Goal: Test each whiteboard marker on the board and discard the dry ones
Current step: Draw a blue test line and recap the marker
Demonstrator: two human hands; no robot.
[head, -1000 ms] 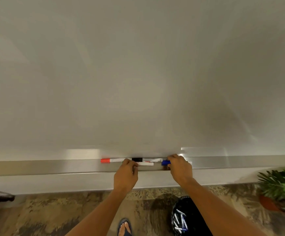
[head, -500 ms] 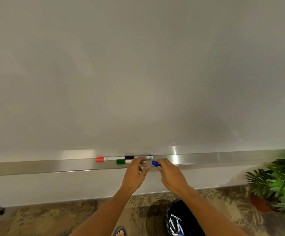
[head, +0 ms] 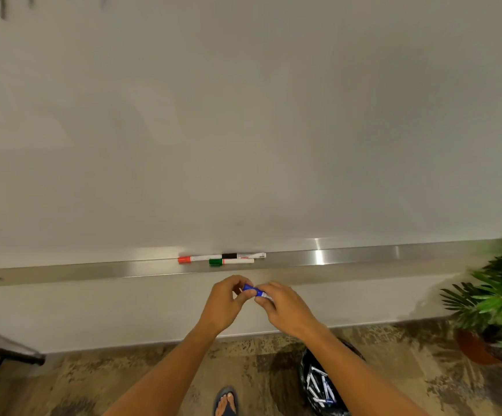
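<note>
Markers lay on the tray [head: 63, 273]: red marker [head: 197, 258], green marker [head: 231, 261], black marker [head: 243, 255]. Below it, my left hand [head: 224, 307] pinched the blue marker [head: 253, 291] at its cap while my right hand [head: 285, 307] gripped its barrel. I saw a bin [head: 318, 385] on the floor, and a plant [head: 495, 301] rightmost.

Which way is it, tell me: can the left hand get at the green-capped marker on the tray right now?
Probably not yet: the left hand grips the blue marker with the right hand. The path to the green-capped marker looks clear.

Both hands [head: 255, 301] apparently pinch blue marker [head: 254, 290]
</note>
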